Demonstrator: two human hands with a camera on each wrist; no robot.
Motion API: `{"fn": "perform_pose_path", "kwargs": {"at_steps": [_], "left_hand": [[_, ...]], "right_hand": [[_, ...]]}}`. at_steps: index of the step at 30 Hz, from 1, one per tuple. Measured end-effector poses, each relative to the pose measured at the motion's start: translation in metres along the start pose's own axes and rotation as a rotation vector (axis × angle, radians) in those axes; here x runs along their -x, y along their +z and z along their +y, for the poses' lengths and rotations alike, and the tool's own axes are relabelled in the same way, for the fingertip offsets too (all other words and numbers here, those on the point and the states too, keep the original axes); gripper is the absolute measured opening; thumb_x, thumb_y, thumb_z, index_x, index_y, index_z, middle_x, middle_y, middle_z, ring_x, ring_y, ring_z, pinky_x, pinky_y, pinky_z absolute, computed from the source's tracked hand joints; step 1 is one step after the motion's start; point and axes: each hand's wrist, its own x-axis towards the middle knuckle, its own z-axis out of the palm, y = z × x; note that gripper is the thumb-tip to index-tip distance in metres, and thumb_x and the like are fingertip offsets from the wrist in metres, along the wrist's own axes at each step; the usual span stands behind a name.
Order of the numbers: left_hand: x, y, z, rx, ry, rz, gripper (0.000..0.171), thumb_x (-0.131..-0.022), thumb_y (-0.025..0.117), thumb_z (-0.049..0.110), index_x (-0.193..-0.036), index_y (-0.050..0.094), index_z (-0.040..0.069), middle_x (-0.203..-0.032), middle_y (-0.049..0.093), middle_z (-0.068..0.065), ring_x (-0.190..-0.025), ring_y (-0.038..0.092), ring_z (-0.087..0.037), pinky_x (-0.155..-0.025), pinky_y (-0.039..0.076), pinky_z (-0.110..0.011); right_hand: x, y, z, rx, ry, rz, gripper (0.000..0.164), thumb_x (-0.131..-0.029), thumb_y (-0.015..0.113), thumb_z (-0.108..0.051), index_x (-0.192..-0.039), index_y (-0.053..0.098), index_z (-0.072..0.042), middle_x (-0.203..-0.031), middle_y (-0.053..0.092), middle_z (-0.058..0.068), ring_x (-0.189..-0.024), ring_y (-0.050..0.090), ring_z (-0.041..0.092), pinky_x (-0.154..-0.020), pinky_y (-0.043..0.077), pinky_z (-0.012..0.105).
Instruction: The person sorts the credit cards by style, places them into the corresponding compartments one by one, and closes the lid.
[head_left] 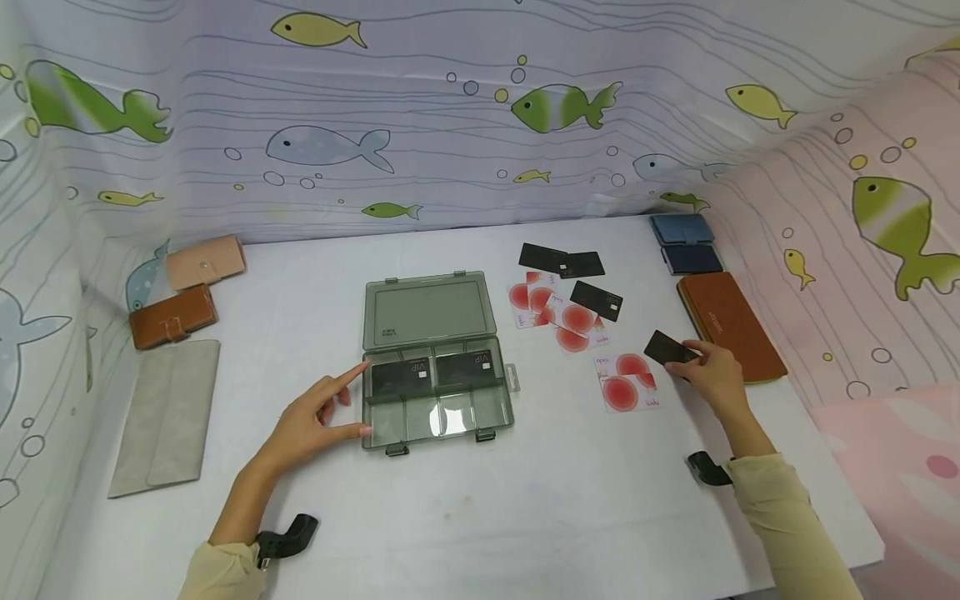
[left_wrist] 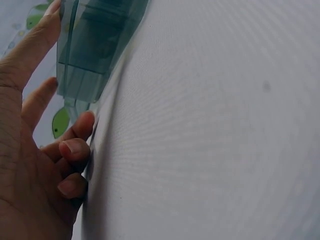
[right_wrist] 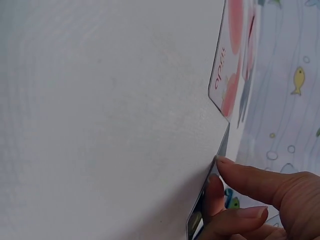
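Note:
A translucent grey-green compartment box (head_left: 429, 421) lies with its lid (head_left: 429, 310) folded back. In its rear compartments sit two black VIP cards, a left one (head_left: 401, 379) and a right one (head_left: 465, 368). My left hand (head_left: 311, 421) is at the box's left side, index finger and thumb spread and touching its edge; the other fingers bend loosely. At the right, my right hand (head_left: 712, 372) pinches a black card (head_left: 665, 347) between thumb and fingers, tilted near the table. Beside it lie two overlapping red-and-white cards (head_left: 621, 393). The right wrist view shows the thumb on the card's edge (right_wrist: 223, 140).
Several red-and-white cards (head_left: 573, 318) and black cards (head_left: 596, 300) lie right of the lid. At the right are a brown notebook (head_left: 731, 325) and blue wallets (head_left: 682, 229). Pink (head_left: 206, 260) and brown wallets (head_left: 172, 317) and a grey pouch (head_left: 168, 417) lie left.

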Motion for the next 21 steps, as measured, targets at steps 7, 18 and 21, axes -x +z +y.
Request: {"fn": "perform_pose_path", "kwargs": {"at_steps": [7, 18, 21], "left_hand": [[0.000, 0.001, -0.001, -0.006, 0.006, 0.005, 0.087, -0.076, 0.086, 0.036, -0.151, 0.042, 0.034, -0.094, 0.048, 0.003, -0.067, 0.034, -0.008, -0.059, 0.031, -0.027], [0.000, 0.001, -0.002, -0.001, 0.012, 0.007, 0.087, -0.076, 0.086, 0.035, -0.151, 0.043, 0.033, -0.093, 0.048, 0.003, -0.066, 0.034, -0.008, -0.059, 0.031, -0.027], [0.000, 0.001, -0.002, -0.002, 0.010, 0.007, 0.087, -0.076, 0.086, 0.035, -0.151, 0.043, 0.032, -0.093, 0.048, 0.003, -0.066, 0.034, -0.008, -0.059, 0.031, -0.027]], "right_hand": [[0.003, 0.000, -0.001, 0.044, 0.024, -0.021, 0.059, -0.088, 0.072, -0.021, -0.135, 0.051, 0.007, -0.090, 0.061, 0.022, -0.087, 0.056, 0.034, -0.063, 0.044, 0.032], [0.012, 0.004, -0.004, 0.140, 0.085, 0.026, 0.058, -0.082, 0.079, -0.032, -0.116, 0.052, 0.006, -0.111, 0.051, 0.031, -0.094, 0.050, 0.042, -0.070, 0.048, 0.045], [0.016, 0.004, -0.004, 0.141, 0.075, 0.068, 0.054, -0.082, 0.080, -0.031, -0.115, 0.052, 0.002, -0.112, 0.057, 0.032, -0.090, 0.054, 0.041, -0.063, 0.045, 0.041]]}}
